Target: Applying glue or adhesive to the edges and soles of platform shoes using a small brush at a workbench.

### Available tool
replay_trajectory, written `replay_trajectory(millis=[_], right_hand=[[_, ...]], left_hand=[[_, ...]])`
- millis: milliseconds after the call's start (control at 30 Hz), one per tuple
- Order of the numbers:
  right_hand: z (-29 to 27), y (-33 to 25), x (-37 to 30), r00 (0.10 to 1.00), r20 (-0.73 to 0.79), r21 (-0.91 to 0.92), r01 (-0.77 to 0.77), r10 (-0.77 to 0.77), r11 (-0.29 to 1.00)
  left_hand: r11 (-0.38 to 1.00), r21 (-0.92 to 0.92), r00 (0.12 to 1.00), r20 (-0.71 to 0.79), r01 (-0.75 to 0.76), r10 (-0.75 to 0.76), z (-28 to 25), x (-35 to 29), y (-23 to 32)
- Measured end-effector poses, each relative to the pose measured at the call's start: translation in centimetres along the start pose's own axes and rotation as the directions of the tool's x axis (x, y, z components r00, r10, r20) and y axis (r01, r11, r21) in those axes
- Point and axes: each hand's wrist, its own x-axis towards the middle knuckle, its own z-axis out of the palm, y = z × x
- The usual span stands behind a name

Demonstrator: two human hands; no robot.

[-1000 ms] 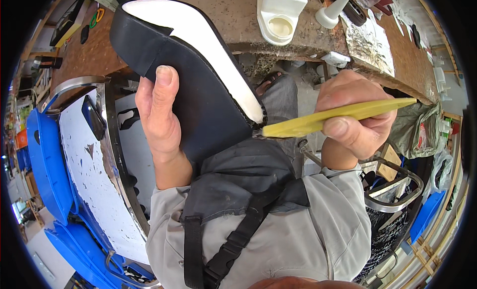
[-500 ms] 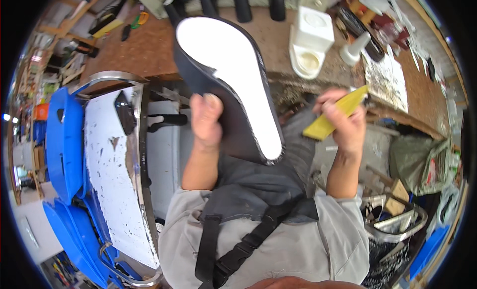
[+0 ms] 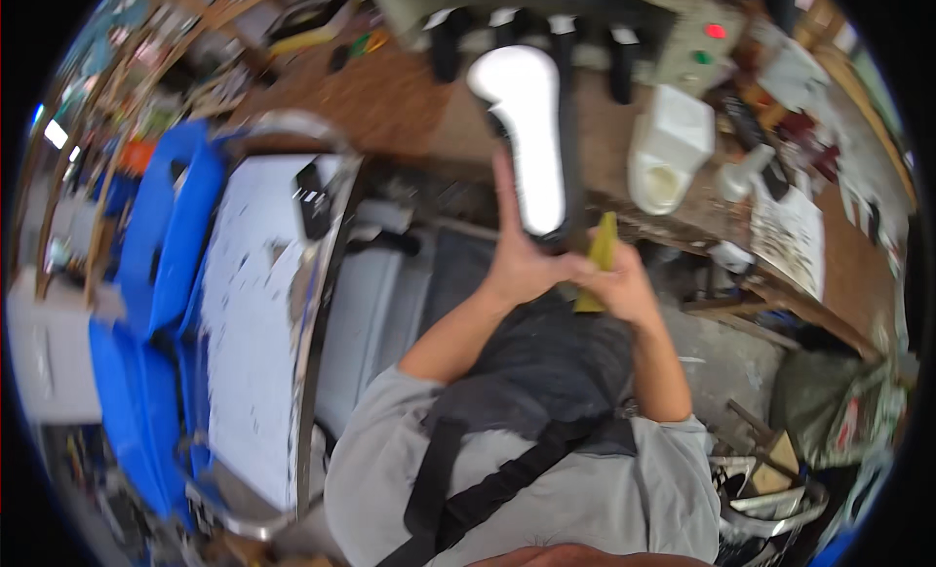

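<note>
A black shoe upper with a white insole (image 3: 534,143) on its underside is held sole up in front of me, close to the workbench. My left hand (image 3: 522,273) is wrapped round its nearer, narrow end, with fingers along the left side. Just to the right, my right hand (image 3: 626,284) pinches a thin, flat yellow piece (image 3: 603,257), standing nearly on edge. What that piece is I cannot make out. The two hands meet at the shoe's near end, and the right fingertips touch or almost touch the left hand.
On the brown workbench (image 3: 400,104) stands a machine (image 3: 673,65) with several black shoe uppers in its openings. A white plastic glue pot (image 3: 671,148) and a white nozzle bottle (image 3: 744,172) are at right. At left are a white-topped cart (image 3: 258,294) and blue plastic bins (image 3: 161,231).
The shoe upper has moved farther from me and turned more upright. My right hand has come left with the yellow piece to meet my left hand. The view has shifted.
</note>
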Motion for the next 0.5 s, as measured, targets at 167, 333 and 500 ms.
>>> replay_trajectory(millis=[167, 333, 500], right_hand=[[-1.6, -1.2, -0.7, 0.982, 0.038, -0.403, -0.154, 0.184, 0.902], [-4.2, -0.6, -0.2, 0.978, -0.133, -0.067, -0.169, 0.159, 0.983], [-4.1, 1.1, -0.4, 0.994, -0.026, -0.006, -0.109, 0.108, 0.994]], left_hand=[[0.992, 0.009, 0.98, -0.156, 0.125, -0.122, -1.7, -3.3, -2.3], [0.912, 0.171, 0.735, -0.655, 0.372, -0.177, -7.0, -13.2, -4.8], [0.799, 0.304, 0.4, -0.912, 0.518, 0.087, -18.9, -18.3, -12.5]])
